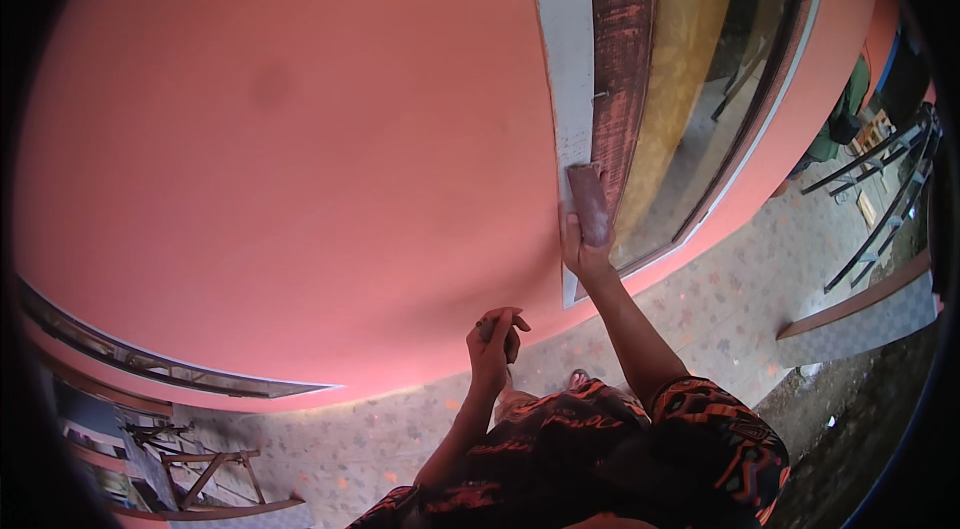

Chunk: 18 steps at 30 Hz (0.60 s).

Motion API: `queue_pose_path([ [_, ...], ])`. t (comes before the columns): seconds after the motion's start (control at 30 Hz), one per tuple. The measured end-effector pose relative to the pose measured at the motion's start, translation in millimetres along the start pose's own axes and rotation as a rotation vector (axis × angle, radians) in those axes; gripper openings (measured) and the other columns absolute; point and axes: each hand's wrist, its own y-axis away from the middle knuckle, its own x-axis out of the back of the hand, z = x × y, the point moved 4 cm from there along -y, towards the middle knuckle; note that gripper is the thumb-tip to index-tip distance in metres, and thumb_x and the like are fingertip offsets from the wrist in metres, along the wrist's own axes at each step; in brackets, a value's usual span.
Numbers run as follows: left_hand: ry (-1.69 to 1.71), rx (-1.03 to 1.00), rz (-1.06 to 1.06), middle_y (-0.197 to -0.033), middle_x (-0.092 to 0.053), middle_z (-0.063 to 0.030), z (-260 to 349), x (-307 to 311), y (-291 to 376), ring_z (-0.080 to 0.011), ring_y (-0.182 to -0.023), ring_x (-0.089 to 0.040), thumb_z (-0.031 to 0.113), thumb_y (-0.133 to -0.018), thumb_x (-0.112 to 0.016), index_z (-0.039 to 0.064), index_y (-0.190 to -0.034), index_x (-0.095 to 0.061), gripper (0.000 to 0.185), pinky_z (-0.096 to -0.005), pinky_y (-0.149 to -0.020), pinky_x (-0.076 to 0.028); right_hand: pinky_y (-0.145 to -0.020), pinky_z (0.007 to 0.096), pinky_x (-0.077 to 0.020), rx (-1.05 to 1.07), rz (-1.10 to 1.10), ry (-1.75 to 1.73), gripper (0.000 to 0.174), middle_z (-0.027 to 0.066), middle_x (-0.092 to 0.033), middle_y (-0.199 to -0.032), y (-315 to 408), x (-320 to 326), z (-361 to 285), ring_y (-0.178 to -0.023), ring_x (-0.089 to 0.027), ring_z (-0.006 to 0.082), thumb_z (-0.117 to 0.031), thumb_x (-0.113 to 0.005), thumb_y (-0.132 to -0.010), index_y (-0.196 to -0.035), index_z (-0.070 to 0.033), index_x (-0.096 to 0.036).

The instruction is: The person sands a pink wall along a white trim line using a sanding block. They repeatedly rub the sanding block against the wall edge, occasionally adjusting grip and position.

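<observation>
My right hand [589, 248] grips a sheet of brown sandpaper [589, 210], wrapped or folded into a block shape, against the lower part of a window frame. It lies over the edge between the pale grey outer trim [570, 64] and the scuffed dark-brown and reddish wooden frame [622, 41]. Beside the frame is the window glass [694, 131]. My left hand [496, 341] is held in front of the pink wall [300, 154], fingers curled around a small dark object that I cannot identify.
A tiled floor [697, 334] runs below the wall. A black metal ladder-like stand [885, 206] is at the right, near a low ledge [855, 296]. Another window [187, 379] and a wooden trestle [214, 480] are at the lower left. A small metal catch [601, 94] sticks out from the frame.
</observation>
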Motion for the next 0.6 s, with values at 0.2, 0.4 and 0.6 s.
queue_pose_path([
  [0.2,-0.003,0.046,-0.033,-0.085,-0.070,-0.0086,-1,-11,4,-0.0038,-0.045,-0.040,0.014,-0.109,-0.053,0.002,-0.112,-0.069,0.021,-0.0220,-0.039,-0.026,-0.124,0.0556,-0.0222,-0.114,0.014,-0.141,0.043,0.0326,-0.052,-0.146,-5,-4,7,-0.146,-0.041,0.0481,-0.007,-0.051,-0.101,-0.140,0.010,-0.053],
  [0.4,-0.046,0.059,-0.025,-0.085,-0.069,-0.0097,-2,-11,2,-0.0042,-0.045,-0.040,0.014,-0.109,-0.054,-0.001,-0.113,-0.068,0.021,-0.0218,-0.040,-0.028,-0.124,0.0571,-0.0206,-0.118,0.001,-0.060,0.043,0.0306,-0.056,-0.142,-3,-4,0,-0.145,-0.044,0.0474,-0.007,-0.051,-0.101,-0.139,0.012,-0.053],
  [0.6,-0.032,0.047,-0.023,-0.084,-0.069,-0.0091,0,-11,1,-0.0044,-0.045,-0.041,0.014,-0.109,-0.052,0.001,-0.113,-0.068,0.021,-0.0219,-0.039,-0.028,-0.123,0.0484,-0.0280,-0.102,0.010,-0.123,0.055,0.0307,-0.038,-0.160,1,-14,8,-0.150,-0.036,0.0451,-0.009,-0.058,-0.102,-0.151,0.009,-0.041],
])
